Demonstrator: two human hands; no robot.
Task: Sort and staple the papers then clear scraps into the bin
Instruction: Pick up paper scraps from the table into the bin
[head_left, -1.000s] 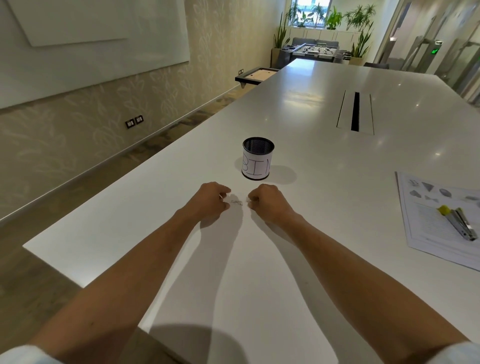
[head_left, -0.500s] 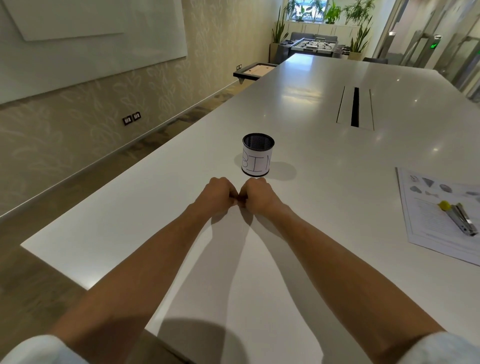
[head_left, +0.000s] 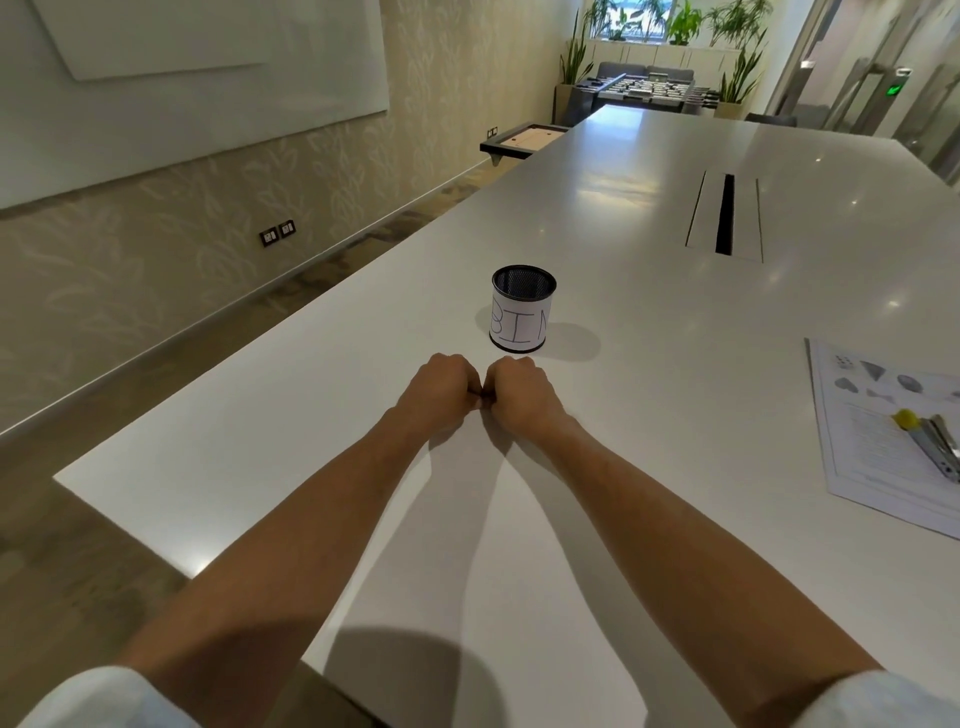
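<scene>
On the white table (head_left: 649, 218), just before the bin (head_left: 522, 317), left hand (head_left: 441, 387) and right hand (head_left: 522, 395) curl knuckle-to-knuckle, contents hidden; scraps, probably featherlight, want fingertip pinching.

We see a long white worktop (head_left: 649, 218) with a dark cable slot (head_left: 724, 214) set into it. A whiteboard (head_left: 197, 67) hangs on the patterned wall, and potted plants (head_left: 737, 62) flank a foosball table (head_left: 644, 91) beyond.

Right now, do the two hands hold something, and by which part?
It cannot be told. The left hand and right hand are curled, knuckles touching, before the bin; whatever lies between them is hidden.
</scene>
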